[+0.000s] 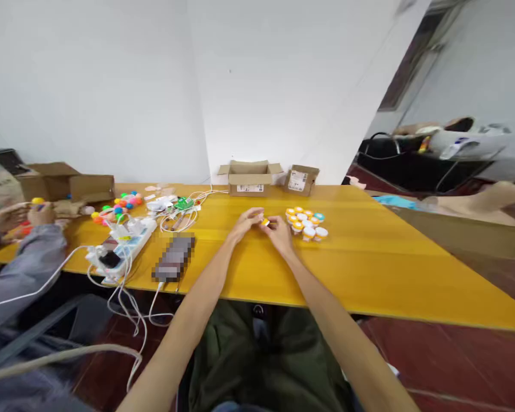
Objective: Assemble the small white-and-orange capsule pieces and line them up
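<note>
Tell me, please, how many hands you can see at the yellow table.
4: the wearer's left hand and right hand, close together mid-table at a small piece; at the picture's far left, a co-worker's hand and other hand.

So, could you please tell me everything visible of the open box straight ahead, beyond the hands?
The box is brown, looks like cardboard, and has a white label with dark print on its front. Its top is open, with side flaps spread outward. It stands upright on the yellow table, near the white wall; whether it touches that is unclear.
</note>
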{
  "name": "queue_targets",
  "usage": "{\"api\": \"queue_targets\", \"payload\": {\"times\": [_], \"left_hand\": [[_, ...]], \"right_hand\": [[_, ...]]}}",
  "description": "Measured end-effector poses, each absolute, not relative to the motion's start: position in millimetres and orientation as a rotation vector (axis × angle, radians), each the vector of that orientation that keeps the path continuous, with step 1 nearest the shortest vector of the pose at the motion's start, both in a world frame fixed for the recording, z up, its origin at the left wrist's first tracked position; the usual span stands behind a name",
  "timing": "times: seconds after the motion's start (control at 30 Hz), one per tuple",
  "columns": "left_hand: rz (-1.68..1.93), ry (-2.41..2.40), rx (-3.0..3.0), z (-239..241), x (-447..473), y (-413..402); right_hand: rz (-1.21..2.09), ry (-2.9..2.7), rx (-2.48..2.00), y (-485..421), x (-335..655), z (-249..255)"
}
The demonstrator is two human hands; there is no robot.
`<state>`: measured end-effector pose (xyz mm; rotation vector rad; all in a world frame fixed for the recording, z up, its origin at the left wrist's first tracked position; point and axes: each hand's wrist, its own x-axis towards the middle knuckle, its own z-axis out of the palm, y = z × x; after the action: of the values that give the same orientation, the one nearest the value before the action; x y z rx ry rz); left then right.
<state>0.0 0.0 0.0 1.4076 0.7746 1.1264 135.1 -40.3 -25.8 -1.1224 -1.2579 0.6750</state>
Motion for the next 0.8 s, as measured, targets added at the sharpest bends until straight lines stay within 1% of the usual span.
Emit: {"api": "queue_targets", "payload": {"times": [0.1, 0.3, 0.53, 0.7, 0.8], "left_hand": [[1.11, 0.767, 1.421, -1.8, -3.0, 0.1], [1.158, 0.917, 1.436, -0.2, -2.0, -2.3], [1.057, 0.71, 1.417, 2.7, -8.8, -3.4], [1.1, 0.89, 1.404, -2.1, -5.7, -0.6], [1.102, 0.868, 1.394, -0.5, -5.6, -1.8]], "right_hand": [[0.657, -1.284, -1.137, -38.7, 136.2, -28.3], [0.655, -1.283, -1.162, -38.8, 133.7, -28.4], [0.675, -1.255, -1.172, -41.0, 134.0, -24.8], [0.685, -1.293, -1.154, -41.0, 133.0, -26.8], [0.689, -1.277, -1.15, -41.7, 133.6, -26.1]]}}
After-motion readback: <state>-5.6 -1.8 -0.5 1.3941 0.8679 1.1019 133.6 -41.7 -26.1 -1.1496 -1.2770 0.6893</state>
